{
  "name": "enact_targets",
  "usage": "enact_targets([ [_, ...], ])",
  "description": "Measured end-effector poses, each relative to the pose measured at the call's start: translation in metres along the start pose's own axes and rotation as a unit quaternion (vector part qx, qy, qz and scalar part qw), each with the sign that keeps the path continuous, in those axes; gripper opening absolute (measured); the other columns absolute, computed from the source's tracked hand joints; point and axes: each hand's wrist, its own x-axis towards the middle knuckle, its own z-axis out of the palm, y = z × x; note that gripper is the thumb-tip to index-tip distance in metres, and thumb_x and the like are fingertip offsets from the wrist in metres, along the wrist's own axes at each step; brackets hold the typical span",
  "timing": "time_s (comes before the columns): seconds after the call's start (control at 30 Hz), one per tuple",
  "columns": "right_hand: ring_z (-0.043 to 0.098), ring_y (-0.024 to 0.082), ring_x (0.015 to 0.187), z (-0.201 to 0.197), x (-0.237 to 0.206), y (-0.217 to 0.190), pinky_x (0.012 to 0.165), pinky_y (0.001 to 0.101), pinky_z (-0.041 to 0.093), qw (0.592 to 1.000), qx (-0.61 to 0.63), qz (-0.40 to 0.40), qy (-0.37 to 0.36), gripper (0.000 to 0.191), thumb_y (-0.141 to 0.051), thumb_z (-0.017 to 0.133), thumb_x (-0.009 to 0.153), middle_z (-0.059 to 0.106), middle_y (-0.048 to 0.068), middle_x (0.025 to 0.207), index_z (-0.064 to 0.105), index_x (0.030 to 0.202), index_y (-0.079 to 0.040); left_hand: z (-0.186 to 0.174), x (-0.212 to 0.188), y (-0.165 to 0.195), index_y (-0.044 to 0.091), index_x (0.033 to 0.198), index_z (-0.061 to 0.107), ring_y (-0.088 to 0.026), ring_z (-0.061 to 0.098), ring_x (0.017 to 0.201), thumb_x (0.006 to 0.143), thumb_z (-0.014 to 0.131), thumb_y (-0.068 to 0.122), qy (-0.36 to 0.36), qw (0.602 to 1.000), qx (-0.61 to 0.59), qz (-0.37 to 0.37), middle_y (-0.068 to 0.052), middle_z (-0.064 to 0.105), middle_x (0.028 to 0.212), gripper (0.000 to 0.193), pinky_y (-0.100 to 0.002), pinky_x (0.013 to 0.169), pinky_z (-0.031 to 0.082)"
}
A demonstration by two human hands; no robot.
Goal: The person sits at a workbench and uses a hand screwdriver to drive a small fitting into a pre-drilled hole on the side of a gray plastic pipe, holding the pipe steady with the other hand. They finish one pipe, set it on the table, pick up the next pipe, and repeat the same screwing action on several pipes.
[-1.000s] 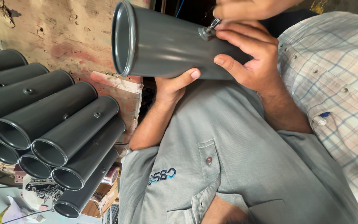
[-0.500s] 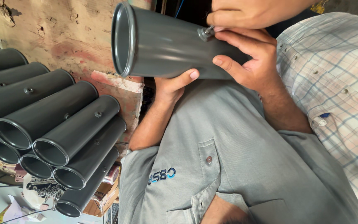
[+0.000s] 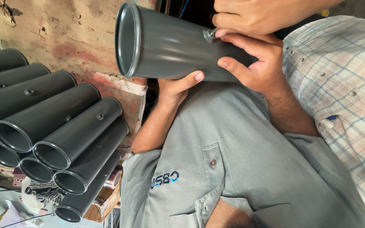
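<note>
Far out to the left of our left hand, a stack of dark grey tubes (image 3: 43, 122) lies against a rough wall (image 3: 64, 38), open mouths toward us, each with a small stud in its side. Our left hand (image 3: 176, 88) is closed under the grey tube (image 3: 170, 46), thumb pressed to its lower wall. The tube is held in the air at chest height between both our hands, with its rimmed mouth pointing past the left hand. Just right of that hand, on the tube's upper side, sits a small metal fitting (image 3: 210, 34). Our right hand (image 3: 256, 63) is clamped round the tube beside it, thumb flat on the wall and fingertips up by the fitting. Above our right hand, a co-worker's hand (image 3: 258, 14) closes on the fitting from the top. A checked shirt (image 3: 339, 84) fills the space to the right.

We judge that the fitting is being set into the tube wall. The next move calls for us to hold the tube dead steady while it is seated.

The co-worker's fingers hide most of the fitting, so we cannot tell how far in it sits. Our right hand hides the tube's far end, and the co-worker's arm is cut off at the top edge.
</note>
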Motion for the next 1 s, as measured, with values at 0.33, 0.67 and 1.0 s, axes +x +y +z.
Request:
enact_targets([
  [0.33, 0.070, 0.027, 0.124, 0.001, -0.003, 0.004, 0.110, 0.0347, 0.054, 1.000, -0.027, -0.003, 0.005, 0.037, -0.021, 0.086, 0.100, 0.074, 0.016, 0.128, 0.073, 0.126, 0.004, -0.001, 0.000, -0.002, 0.000, 0.130, 0.060, -0.023, 0.063, 0.117, 0.079, 0.085, -0.001, 0.012, 1.000, -0.008, -0.008, -0.010, 0.066, 0.123, 0.057, -0.038, 0.107, 0.051],
  [0.67, 0.069, 0.029, 0.128, 0.004, 0.007, 0.001, 0.108, 0.0350, 0.055, 0.999, -0.034, -0.010, 0.008, 0.037, -0.020, 0.087, 0.097, 0.073, 0.015, 0.126, 0.073, 0.122, 0.003, -0.002, 0.005, 0.007, -0.001, 0.130, 0.061, -0.024, 0.064, 0.119, 0.077, 0.085, 0.001, 0.008, 1.000, 0.002, 0.011, -0.011, 0.067, 0.126, 0.058, -0.039, 0.108, 0.051],
  [1.0, 0.068, 0.029, 0.115, 0.011, 0.016, -0.006, 0.098, 0.0344, 0.056, 0.999, -0.047, -0.017, -0.009, 0.042, -0.021, 0.089, 0.098, 0.072, 0.015, 0.133, 0.071, 0.127, 0.003, -0.014, 0.005, 0.007, -0.001, 0.130, 0.062, -0.023, 0.065, 0.115, 0.078, 0.086, 0.002, -0.005, 1.000, 0.013, 0.021, -0.012, 0.067, 0.127, 0.057, -0.037, 0.104, 0.052],
])
